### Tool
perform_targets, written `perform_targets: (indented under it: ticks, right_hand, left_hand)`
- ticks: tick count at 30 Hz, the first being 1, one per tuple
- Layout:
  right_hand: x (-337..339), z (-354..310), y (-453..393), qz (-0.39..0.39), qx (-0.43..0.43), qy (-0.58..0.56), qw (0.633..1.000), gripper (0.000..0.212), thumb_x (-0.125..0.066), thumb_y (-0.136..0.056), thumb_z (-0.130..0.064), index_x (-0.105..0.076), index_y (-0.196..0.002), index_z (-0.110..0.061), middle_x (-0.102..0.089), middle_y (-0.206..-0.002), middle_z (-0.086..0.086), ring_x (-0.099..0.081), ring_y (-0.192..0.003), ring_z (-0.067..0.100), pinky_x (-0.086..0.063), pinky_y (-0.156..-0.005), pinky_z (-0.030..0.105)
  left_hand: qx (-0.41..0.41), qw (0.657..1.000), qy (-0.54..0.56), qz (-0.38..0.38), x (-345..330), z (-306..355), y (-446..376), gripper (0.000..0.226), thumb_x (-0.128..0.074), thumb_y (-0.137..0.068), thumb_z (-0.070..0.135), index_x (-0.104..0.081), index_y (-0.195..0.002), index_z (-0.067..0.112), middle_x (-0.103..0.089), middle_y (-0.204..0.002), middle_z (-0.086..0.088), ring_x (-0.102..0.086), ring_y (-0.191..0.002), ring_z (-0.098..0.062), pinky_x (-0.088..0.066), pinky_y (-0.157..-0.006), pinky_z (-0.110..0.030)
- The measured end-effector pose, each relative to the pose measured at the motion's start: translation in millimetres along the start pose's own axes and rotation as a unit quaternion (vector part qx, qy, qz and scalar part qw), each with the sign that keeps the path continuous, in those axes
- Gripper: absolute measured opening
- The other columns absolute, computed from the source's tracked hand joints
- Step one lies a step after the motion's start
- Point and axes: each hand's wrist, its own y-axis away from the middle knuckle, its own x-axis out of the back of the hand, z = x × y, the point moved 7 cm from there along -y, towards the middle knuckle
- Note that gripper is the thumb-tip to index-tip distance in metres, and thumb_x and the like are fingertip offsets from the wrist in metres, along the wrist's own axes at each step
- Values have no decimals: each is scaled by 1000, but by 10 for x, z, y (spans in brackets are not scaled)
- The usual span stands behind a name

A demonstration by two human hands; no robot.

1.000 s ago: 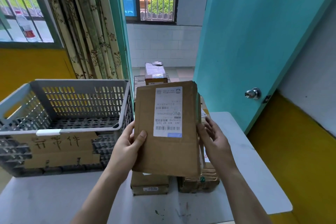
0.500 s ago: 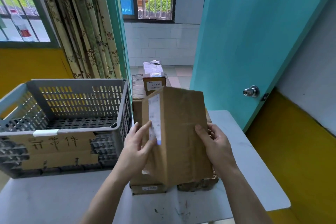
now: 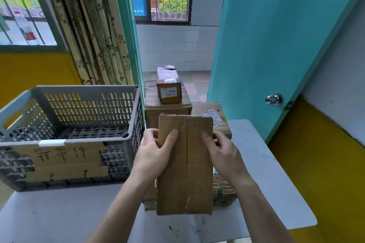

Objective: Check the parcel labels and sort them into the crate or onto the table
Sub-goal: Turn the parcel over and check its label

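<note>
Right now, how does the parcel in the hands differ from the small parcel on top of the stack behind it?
The held parcel is gripped at its sides by the left hand and right hand; the small parcel rests untouched on a larger box. The held parcel shows a plain face with no label; the small parcel shows a white label. The held parcel looks flatter and longer. Both are brown cardboard.

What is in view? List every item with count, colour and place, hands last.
Held cardboard parcel: one, brown, plain side showing, above table.
Grey plastic slotted crate: one, table's left, cardboard sign on front.
White table: one, underneath.
Other cardboard parcels: several, brown, behind and beneath the held one; small labelled box on top.
Teal door: one, right, metal knob.
Floral curtain: one, left.
Left hand: grips parcel's left edge.
Right hand: grips right edge.
</note>
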Motion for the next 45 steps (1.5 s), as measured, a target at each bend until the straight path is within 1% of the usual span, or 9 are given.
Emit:
perform_targets:
  ticks: [3, 12, 21, 26, 29, 32, 36, 41, 45]
  right_hand:
    - [35, -83, -18, 45, -2, 42, 998, 56, -43, -87, -78, -67, -90, -27, -71, -85, -12, -66, -82, 7, -53, -68, 28]
    - [15, -217, 30, 94, 25, 69, 993, 56, -50, -98, -58, -55, -69, -11, -59, -60, -2, -58, -63, 23, -45, -61, 37]
    - [-46, -179, 22, 14, 38, 44, 998, 25, -61, -102, -36, -65, -126, -33, -75, -115, -10, -70, -108, 21, -57, -96, 48]
    - [38, -255, 33, 75, 55, -4, 996, 6, -62, -101, -39, -64, -102, -45, -72, -92, -30, -69, -94, -1, -59, -91, 42]
    - [47, -281, 46, 76, 54, -44, 995, 10, -61, -99, -47, -65, -104, -55, -71, -97, -35, -67, -95, -8, -57, -94, 35]
    - [1, -283, 67, 48, 32, -65, 996, 37, -65, -91, -57, -62, -128, -55, -70, -124, -16, -67, -111, 6, -54, -103, 43]
    - [-30, -229, 81, -7, 15, -36, 999, 64, -66, -73, -64, -41, -131, -77, -71, -119, -16, -71, -104, 12, -56, -99, 45]
    - [0, -232, 106, 21, 58, -11, 998, 65, -68, -96, -40, -34, -150, -58, -70, -112, -31, -68, -114, 12, -54, -104, 43]
    - [88, -240, 65, 64, 48, -50, 996, 45, -70, -95, -39, -47, -133, -44, -65, -93, -44, -68, -100, -7, -55, -90, 24]
  left_hand:
    - [-29, 1000, 3, -1, -56, 21, -5, 58, -45, -71, 93, -60, -112, 56, -68, -114, 17, -66, -104, -4, -57, -88, -33]
    - [-37, 999, -8, -14, -59, 51, -43, 61, -48, -79, 86, -66, -119, 45, -69, -118, 4, -68, -106, -16, -58, -95, -47]
    - [-104, 994, -17, 13, -31, 37, 24, 15, -67, -97, 45, -63, -109, 52, -62, -111, 13, -65, -95, 2, -58, -89, -33]
    - [-109, 989, 88, -45, -61, 58, 92, 46, -76, -94, 34, -61, -137, 36, -69, -127, 11, -71, -108, -3, -61, -87, -28]
    - [-110, 984, 129, -62, -80, 18, 152, 41, -72, -97, 26, -63, -137, 34, -76, -120, 10, -73, -108, -7, -61, -84, -24]
    - [-98, 983, 145, -50, -76, 23, 153, 39, -68, -99, 26, -62, -137, 34, -78, -114, 11, -74, -106, -8, -61, -87, -27]
    - [-85, 978, 183, -52, -76, 51, 130, 34, -66, -101, 21, -63, -133, 32, -79, -114, 6, -75, -107, -15, -61, -93, -38]
    - [-110, 976, 176, -67, -84, 118, 115, 43, -70, -99, 23, -59, -137, 41, -79, -113, 8, -76, -105, -14, -63, -90, -39]
    - [-126, 970, 197, -72, -76, 82, 166, 54, -79, -86, 36, -58, -136, 36, -75, -122, 16, -71, -114, -6, -61, -86, -24]
